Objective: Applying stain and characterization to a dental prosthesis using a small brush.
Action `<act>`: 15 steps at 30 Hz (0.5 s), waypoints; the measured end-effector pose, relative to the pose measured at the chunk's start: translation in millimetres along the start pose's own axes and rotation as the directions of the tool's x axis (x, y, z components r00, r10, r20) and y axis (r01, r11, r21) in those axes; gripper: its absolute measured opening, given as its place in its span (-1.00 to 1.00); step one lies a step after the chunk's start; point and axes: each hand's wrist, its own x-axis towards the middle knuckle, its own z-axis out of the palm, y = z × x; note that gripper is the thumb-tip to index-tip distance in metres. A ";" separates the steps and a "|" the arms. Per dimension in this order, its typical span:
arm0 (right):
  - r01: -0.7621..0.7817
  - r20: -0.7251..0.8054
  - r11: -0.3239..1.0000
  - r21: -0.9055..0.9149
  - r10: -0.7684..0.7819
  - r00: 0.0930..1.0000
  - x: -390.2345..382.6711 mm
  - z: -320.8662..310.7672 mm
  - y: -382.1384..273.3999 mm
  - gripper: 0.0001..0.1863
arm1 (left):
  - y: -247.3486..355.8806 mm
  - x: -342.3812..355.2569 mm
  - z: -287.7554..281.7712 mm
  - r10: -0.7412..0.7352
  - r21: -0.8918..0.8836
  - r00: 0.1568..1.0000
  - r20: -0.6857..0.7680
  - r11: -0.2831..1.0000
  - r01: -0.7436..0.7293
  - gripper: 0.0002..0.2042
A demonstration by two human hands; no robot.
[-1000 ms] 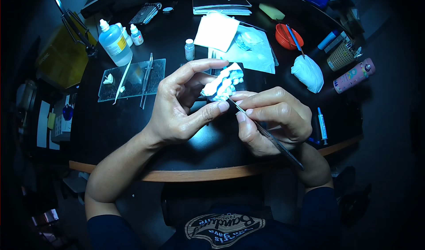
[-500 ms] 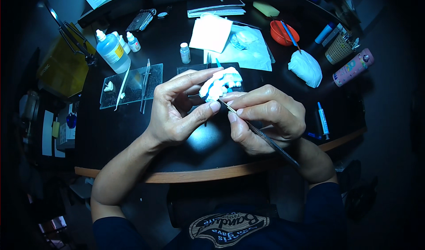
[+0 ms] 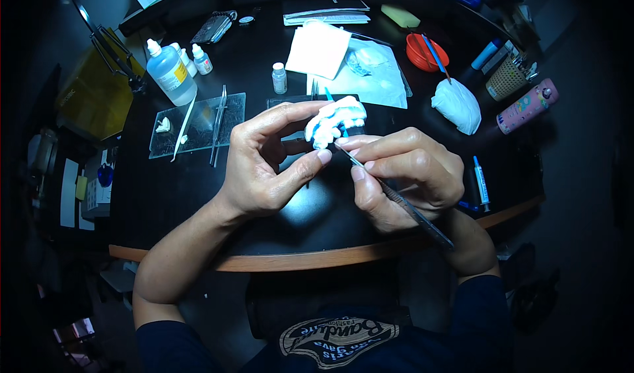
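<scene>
A: How does the cast look?
B: The dental cast (image 3: pixel 339 119) is white, curved like an arch, with knobbly tooth shapes on its near side, brightly lit with bluish shadows.
A: And the hands?
B: The left hand (image 3: pixel 259 158) pinches it, thumb below, fingers curled around the far side. The right hand (image 3: pixel 419 175) grips a slim metal instrument (image 3: pixel 407 206) like a pen, handle slanting down toward the person's right forearm.
A: Where is the cast between them?
B: At the left fingertips, raised above the black desk (image 3: pixel 178 208), just beyond the right fingers. The instrument's tip is at its lower edge; I can't tell if they touch.
</scene>
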 end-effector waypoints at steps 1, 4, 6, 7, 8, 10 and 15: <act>0.000 -0.017 1.000 0.026 0.000 1.000 -0.7 -0.5 0.8 -0.83 | -0.2 0.7 0.5 0.003 -0.001 1.000 -0.003 1.000 -0.003 -0.52; -0.014 -0.056 0.999 0.033 0.016 0.998 0.3 -0.9 1.1 -0.83 | 2.9 -1.7 -2.9 0.007 0.024 1.000 -0.021 1.000 -0.006 -0.53; -0.003 -0.050 0.999 0.052 0.005 0.999 2.8 -4.7 3.7 -0.83 | 4.4 -0.8 -4.8 -0.002 0.073 1.000 0.021 0.997 0.000 -0.50; 0.003 -0.053 0.999 0.037 -0.001 0.999 3.2 -5.7 4.3 -0.83 | 4.7 -0.9 -4.6 -0.001 0.070 1.000 0.020 0.998 -0.001 -0.50; 0.008 -0.056 1.000 0.024 -0.007 0.998 3.3 -6.0 5.1 -0.83 | 4.5 -0.9 -4.6 0.010 0.074 1.000 0.021 0.997 -0.012 -0.49; 0.003 -0.060 0.999 0.038 0.000 0.998 3.9 -5.2 5.6 -0.83 | 3.9 -0.8 -4.4 0.020 0.078 1.000 0.021 0.997 -0.022 -0.48; -0.008 -0.012 0.999 0.053 0.008 1.000 3.2 -3.0 6.3 -0.83 | 5.5 -0.2 -4.4 0.013 0.109 1.000 0.022 0.994 -0.015 -0.48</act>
